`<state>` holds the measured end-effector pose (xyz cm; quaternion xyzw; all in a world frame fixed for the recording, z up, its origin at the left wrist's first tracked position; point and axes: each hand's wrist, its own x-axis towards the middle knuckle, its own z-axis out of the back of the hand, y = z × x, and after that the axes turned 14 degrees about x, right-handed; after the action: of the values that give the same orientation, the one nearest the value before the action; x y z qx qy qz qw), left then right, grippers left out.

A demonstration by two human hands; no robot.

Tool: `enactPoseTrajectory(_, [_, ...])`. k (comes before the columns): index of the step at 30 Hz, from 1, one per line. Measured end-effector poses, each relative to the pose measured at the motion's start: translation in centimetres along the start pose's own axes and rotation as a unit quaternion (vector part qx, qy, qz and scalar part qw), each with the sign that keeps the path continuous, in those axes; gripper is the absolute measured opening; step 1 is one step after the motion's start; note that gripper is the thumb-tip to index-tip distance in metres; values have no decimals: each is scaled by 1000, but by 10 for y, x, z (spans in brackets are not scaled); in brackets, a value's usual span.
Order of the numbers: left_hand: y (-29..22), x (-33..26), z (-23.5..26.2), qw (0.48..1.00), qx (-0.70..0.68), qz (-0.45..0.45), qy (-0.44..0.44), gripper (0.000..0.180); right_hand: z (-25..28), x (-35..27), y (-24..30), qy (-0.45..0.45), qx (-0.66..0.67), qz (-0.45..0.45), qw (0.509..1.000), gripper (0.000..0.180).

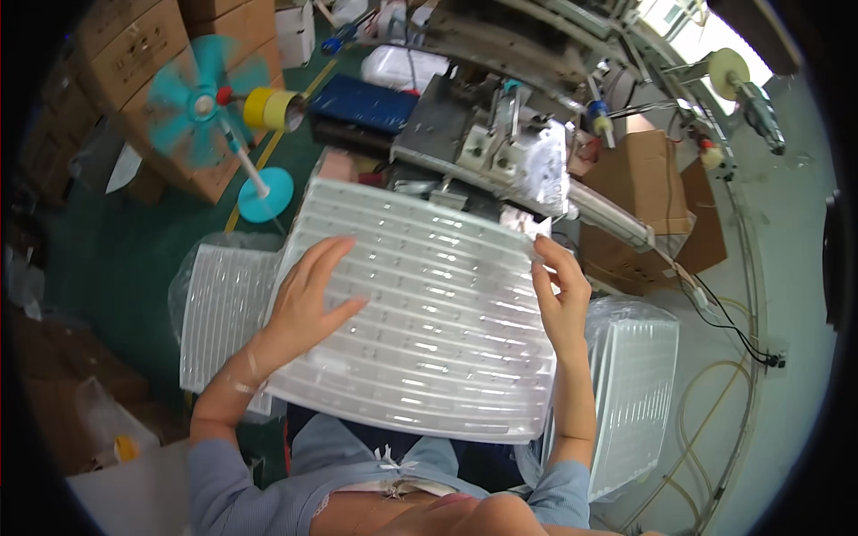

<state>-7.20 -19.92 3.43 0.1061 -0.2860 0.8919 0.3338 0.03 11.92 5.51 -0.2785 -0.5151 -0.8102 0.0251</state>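
Observation:
A large white ribbed plastic tray with many narrow rows lies tilted before me, above my lap. Small dark marks or pieces sit along its rows, too fine to name. My left hand is spread over the tray's left side, thumb apart from the fingers, holding nothing. At the tray's far right corner, my right hand has thumb and fingers curled toward each other in a pinch; anything between the tips is too small to make out. Just beyond the tray stands a metal bench machine with a small fixture block.
More ribbed trays in clear plastic stand at left and right. A teal fan stands far left beside stacked cartons. Beyond the tray are a dark blue box and, at right, an open carton. Cables hang along the right wall.

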Motion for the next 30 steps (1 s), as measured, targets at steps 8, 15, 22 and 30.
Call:
enactPoseTrajectory(8, [-59,211,-83,957,134,-138,-215,36,26,43,-12,-87,-99,94,987,24])
enactPoseTrajectory(15, [-41,241,-79,947,134,-146,-251,16,-7,77,-22,-95,-61,135,984,23])
enactPoseTrajectory(22, [-2,117,-23,979,-160,44,-114,27,-57,155,-29,-82,-260,261,926,20])
enactPoseTrajectory(30, [52,1,30,950,-237,203,-8,32,-52,163,-52,-53,-197,135,970,31])
